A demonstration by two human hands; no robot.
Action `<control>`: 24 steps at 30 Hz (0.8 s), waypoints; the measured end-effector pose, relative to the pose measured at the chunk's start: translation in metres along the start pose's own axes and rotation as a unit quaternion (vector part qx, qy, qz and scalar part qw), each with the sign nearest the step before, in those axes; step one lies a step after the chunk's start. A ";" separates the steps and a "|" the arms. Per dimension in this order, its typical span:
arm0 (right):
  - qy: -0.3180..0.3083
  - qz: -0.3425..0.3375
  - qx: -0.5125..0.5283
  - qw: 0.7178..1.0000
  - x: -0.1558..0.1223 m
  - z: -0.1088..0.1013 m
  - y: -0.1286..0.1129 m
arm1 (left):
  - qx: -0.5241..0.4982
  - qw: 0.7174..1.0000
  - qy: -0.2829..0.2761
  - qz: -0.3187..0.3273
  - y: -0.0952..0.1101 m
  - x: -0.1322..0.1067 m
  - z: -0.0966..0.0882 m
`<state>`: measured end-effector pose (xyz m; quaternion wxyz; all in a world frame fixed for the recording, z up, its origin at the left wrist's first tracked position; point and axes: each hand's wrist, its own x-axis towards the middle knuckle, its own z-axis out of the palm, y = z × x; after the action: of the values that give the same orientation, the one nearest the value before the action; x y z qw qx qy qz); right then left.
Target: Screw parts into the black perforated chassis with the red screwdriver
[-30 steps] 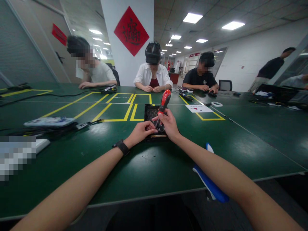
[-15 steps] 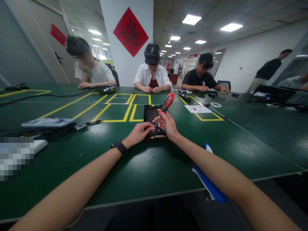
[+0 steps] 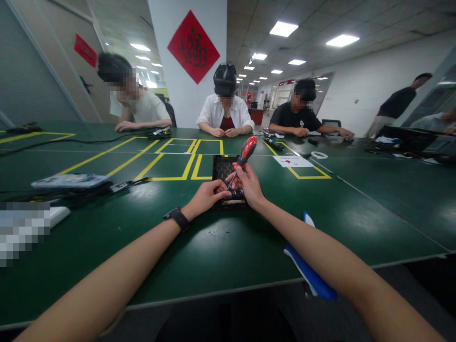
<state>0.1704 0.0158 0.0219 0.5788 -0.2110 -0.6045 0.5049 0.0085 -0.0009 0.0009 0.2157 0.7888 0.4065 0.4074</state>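
A screwdriver (image 3: 247, 151) with a red and dark grey handle slants upward, its shaft pointing down to the left into an open black case (image 3: 223, 166). My right hand (image 3: 251, 187) is closed around the shaft near the handle. Beside the tip, my left hand (image 3: 210, 194) has its thumb and fingers pinched together over the case. What these fingers hold, if anything, is too small to tell. The case lies on the green table (image 3: 171, 270), and its right side is partly covered by my right hand. A light brown strip (image 3: 233, 202) shows at its near edge.
A blue and white object (image 3: 309, 273) lies under my right forearm, overhanging the table edge. Cables and a flat pale box (image 3: 71, 180) lie at left. A white sheet (image 3: 292, 161) and a white ring (image 3: 319, 155) are at right. Several people sit across the table.
The screwdriver handle has shifted slightly left and down with my right hand. My left fingers have barely moved. Across the table, the person at right has reached an arm farther right.
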 end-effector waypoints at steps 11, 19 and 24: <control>-0.040 0.024 0.026 0.999 0.000 -0.003 0.003 | -0.015 1.000 -0.012 0.020 -0.003 0.000 -0.001; -0.035 0.006 -0.011 0.999 -0.002 0.001 -0.002 | -0.007 1.000 0.004 -0.003 0.002 -0.001 0.001; -0.041 -0.007 -0.009 0.999 -0.002 0.001 -0.003 | -0.005 1.000 0.013 -0.008 0.004 0.000 0.002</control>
<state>0.1707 0.0124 0.0233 0.5551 -0.1915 -0.6335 0.5038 0.0115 -0.0033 0.0023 0.2178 0.7792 0.4130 0.4180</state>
